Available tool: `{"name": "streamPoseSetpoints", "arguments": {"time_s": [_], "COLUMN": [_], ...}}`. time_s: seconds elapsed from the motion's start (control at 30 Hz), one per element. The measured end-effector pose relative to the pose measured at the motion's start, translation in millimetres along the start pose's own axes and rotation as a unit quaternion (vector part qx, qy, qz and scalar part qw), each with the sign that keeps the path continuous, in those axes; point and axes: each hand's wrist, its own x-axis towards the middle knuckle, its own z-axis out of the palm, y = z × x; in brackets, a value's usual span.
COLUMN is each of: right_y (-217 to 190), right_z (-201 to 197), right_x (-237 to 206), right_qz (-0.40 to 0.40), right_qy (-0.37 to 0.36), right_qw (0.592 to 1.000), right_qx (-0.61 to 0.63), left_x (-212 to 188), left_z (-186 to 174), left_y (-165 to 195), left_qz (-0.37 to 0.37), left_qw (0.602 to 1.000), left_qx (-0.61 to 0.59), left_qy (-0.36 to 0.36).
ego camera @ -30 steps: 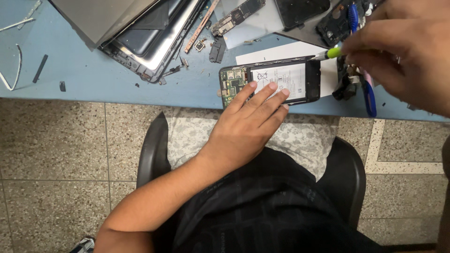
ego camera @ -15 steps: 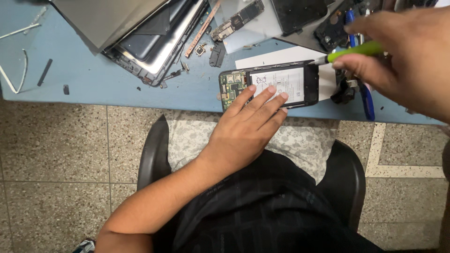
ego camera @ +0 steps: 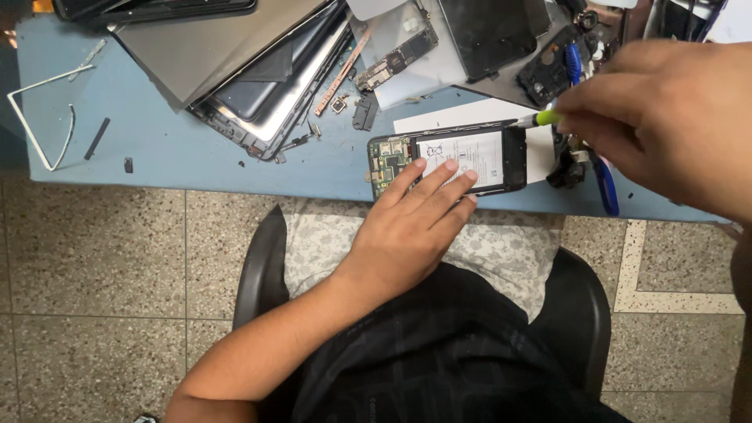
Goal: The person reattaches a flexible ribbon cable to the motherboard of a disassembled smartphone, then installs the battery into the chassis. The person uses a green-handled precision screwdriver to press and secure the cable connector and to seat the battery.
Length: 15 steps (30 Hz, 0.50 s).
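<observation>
Two hands are at work on an opened phone [ego camera: 450,160] lying flat near the front edge of a blue table [ego camera: 196,168]. Nearest the camera, the left hand [ego camera: 411,227] reaches up from the lap, palm down, its fingers [ego camera: 439,184] slightly spread and pressed flat on the phone's white battery, holding it down. At the phone's left end a green circuit board [ego camera: 385,160] is exposed. The right hand [ego camera: 666,117] hovers just right of the phone, fingers pinched together around a green-tipped tool [ego camera: 536,119] whose metal point meets the phone's upper right corner. Under the phone's right end lies a white sheet [ego camera: 540,153]. Just right of the phone, blue-handled pliers [ego camera: 603,184] rest on the table. Beyond the phone and to its left sits a dismantled grey tablet [ego camera: 243,70], with a loose circuit board [ego camera: 395,55] and small parts between them. Far left of the phone lies a bent white frame strip [ego camera: 35,117].
</observation>
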Motion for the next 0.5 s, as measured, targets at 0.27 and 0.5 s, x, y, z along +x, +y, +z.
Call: {"name": "streamPoseSetpoints", "arguments": {"time_s": [0.27,0.5], "right_y": [2.6,1.5], "right_z": [5.6,2.7], "right_x": [0.5,1.0], "right_qz": [0.022,0.020], "right_qy": [-0.006,0.012], "right_qw": [0.998,0.998], "right_qx": [0.051,0.064], "left_x": [-0.2,0.0], "left_z": [0.3,0.2], "left_y": [0.3,-0.2], "left_qz": [-0.002,0.000], "left_qw": [1.000,1.000], "left_qx": [0.004,0.008], "left_qy": [-0.001,-0.003]}}
